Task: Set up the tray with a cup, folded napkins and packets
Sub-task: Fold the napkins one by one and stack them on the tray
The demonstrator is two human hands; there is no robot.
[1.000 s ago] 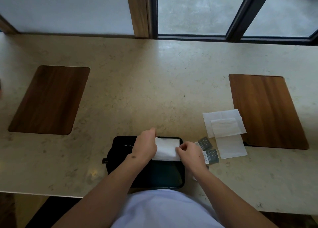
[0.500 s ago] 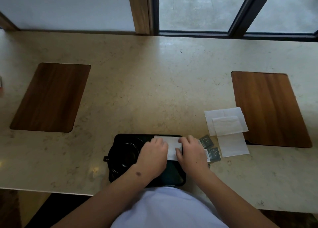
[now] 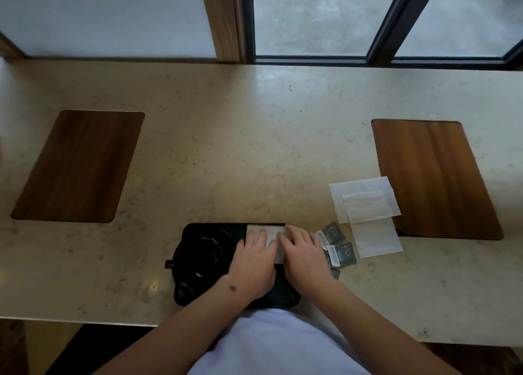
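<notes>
A black tray point(image 3: 186, 230) lies at the counter's near edge. A black cup point(image 3: 198, 258) on a saucer sits in its left half. A folded white napkin point(image 3: 268, 231) lies in the tray's right half. My left hand point(image 3: 254, 261) and my right hand point(image 3: 304, 254) both rest flat on the napkin, fingers spread, pressing it down. Right of the tray lie grey packets point(image 3: 339, 248). Beyond them are more white napkins point(image 3: 368, 216), partly unfolded and overlapping.
The beige stone counter point(image 3: 254, 148) has two wooden inlays, one at the left point(image 3: 79, 165) and one at the right point(image 3: 430, 176). A window frame point(image 3: 311, 60) runs along the back. The counter's near edge is just below the tray.
My hands went from pinching the napkin's edges to lying flat on it in the tray. The napkin looks narrower than a second ago. The cup is now uncovered.
</notes>
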